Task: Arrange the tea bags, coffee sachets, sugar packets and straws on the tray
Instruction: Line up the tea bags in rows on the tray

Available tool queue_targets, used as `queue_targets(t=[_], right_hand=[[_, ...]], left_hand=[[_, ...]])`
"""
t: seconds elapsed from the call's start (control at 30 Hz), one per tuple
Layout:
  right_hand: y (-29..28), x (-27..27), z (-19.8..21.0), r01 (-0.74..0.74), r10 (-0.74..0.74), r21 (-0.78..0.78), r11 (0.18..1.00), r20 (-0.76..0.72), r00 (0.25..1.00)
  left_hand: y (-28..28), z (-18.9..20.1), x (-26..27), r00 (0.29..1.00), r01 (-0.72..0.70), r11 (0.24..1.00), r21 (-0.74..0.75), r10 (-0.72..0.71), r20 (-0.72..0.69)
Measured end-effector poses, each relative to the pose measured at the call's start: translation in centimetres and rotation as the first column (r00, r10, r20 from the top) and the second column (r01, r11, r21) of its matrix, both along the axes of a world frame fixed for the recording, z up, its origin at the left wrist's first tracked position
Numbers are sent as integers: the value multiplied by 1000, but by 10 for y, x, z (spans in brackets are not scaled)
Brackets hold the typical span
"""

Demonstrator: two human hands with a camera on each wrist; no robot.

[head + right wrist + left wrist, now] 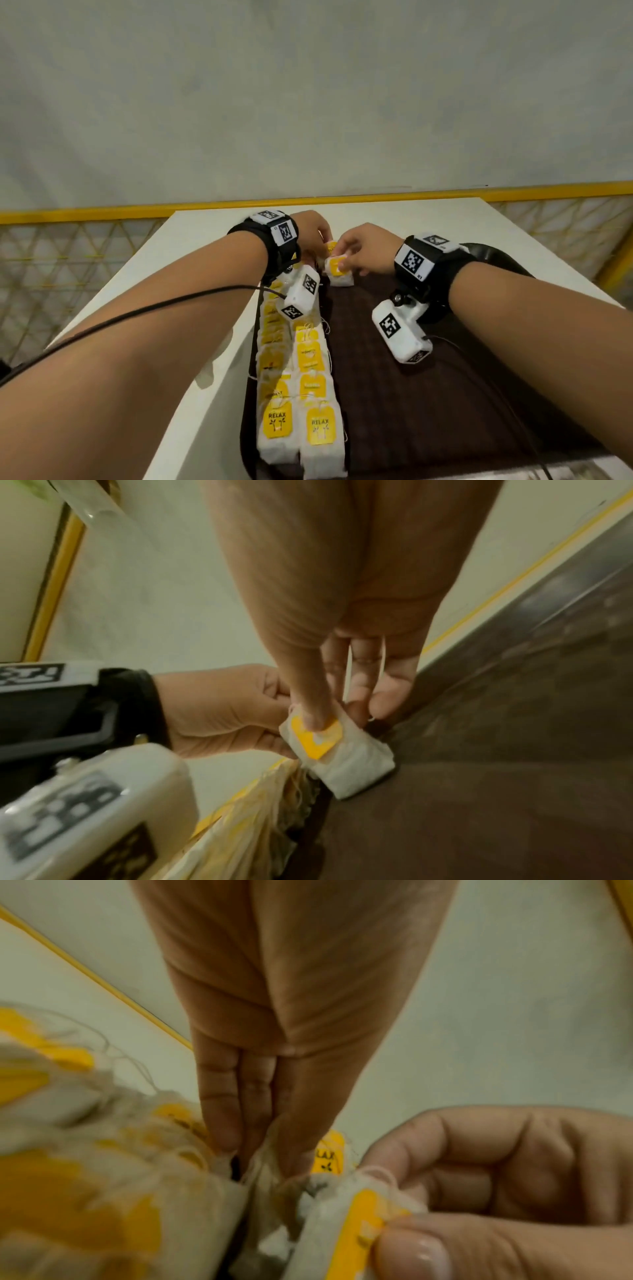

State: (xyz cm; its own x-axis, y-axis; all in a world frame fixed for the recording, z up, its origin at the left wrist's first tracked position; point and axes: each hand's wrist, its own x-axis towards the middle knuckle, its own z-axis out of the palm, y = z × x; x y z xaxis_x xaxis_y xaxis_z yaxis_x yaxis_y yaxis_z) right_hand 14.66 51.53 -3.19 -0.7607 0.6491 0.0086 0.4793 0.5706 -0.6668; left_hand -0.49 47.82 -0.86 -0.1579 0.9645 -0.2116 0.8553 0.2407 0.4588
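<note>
Brown tray (pixel 428 394) sat on the white surface (pixel 212 308), long side running away from the person. Two rows of tea bags (pixel 298 377) with yellow tags lay along the tray's left edge, overlapping, nearest ones reading RELAX. Both hands worked at the tray's far end, close together, just past the far end of the rows.

Right hand (pixel 366 250) pinched one tea bag (pixel 337 270): thumb pressed on its yellow tag, other fingers curled behind it. Right wrist view showed that tea bag (pixel 342 756) with its lower corner touching the tray (pixel 496 777), tilted, thumb on the tag; the tea bag sat directly below the right hand and just right of the left hand (pixel 219 712).

Left hand (pixel 308 233) was just left of it, fingers reaching down. Left wrist view showed the left hand (pixel 274 1042) with fingers held together and mostly straight, fingertips (pixel 222 1134) nipping the white paper of a second tea bag (pixel 329 1156) with a RELAX tag. The right hand (pixel 496 1191) held its own tea bag (pixel 342 1231) just beside that, the two bags nearly touching.

Black straps with white marker blocks on both wrists, a black cable along the left forearm. Yellow rail (pixel 342 198) beyond the surface.
</note>
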Motion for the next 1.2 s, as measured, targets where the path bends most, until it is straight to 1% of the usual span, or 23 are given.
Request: queue_targets(t=[0.07, 0.13, 0.17, 0.23, 0.3, 0.33, 0.47, 0.57, 0.7, 0.8, 0.87, 0.93, 1.03, 1.1, 1.2], right_hand=[[4, 1, -1, 60, -62, -30, 998, -94, 994], [9, 3, -2, 156, -166, -66, 986, -194, 967], [12, 3, -4, 192, -206, -86, 978, -213, 955], [13, 2, -7, 221, -243, -145, 965, -162, 956], [11, -1, -11, 218, -242, -212, 953, -91, 966], [9, -2, -12, 215, -238, -228, 950, -80, 968], [3, -11, -12, 227, -252, -207, 951, -102, 962], [5, -11, -13, 236, -267, -210, 949, -136, 954], [11, -3, -13, 216, -242, -188, 958, -128, 962], [15, 0, -11, 194, -209, -156, 968, -81, 975], [15, 2, -10, 130, -138, -154, 979, -42, 990], [13, 4, -7, 34, -36, -193, 981, -9, 999], [14, 6, -2, -57, 75, -244, 968, 63, 995], [13, 4, 0, -64, 84, -241, 968, 73, 994], [7, -1, 0, -8, 5, -198, 980, -17, 1000]], left_hand=[[0, 3, -7, 998, -15, 1000, 13, 14, 59], [-3, 7, -13, 994, -26, 1000, 14, 24, 103], [-4, 8, -15, 993, -28, 1000, 12, 27, 112], [-5, 10, -17, 995, -25, 1000, 1, 25, 99], [-6, 10, -14, 999, -13, 1000, -11, 13, 35], [-7, 9, -12, 1000, -10, 1000, -8, 10, 7], [-5, 5, -7, 998, -8, 1000, 19, 9, -58], [-4, 4, -10, 997, 12, 1000, 23, -10, -79], [-1, 3, -17, 997, 13, 999, 44, -10, -81], [2, -1, -19, 995, 2, 998, 57, 4, -95], [3, -2, -18, 995, -12, 998, 68, 18, -95], [4, -3, -17, 997, -25, 997, 69, 30, -77], [5, -5, -17, 999, -39, 997, 67, 41, -32], [4, -4, -16, 999, -28, 998, 55, 30, -35], [3, -2, -15, 999, -22, 998, 60, 25, -44]])
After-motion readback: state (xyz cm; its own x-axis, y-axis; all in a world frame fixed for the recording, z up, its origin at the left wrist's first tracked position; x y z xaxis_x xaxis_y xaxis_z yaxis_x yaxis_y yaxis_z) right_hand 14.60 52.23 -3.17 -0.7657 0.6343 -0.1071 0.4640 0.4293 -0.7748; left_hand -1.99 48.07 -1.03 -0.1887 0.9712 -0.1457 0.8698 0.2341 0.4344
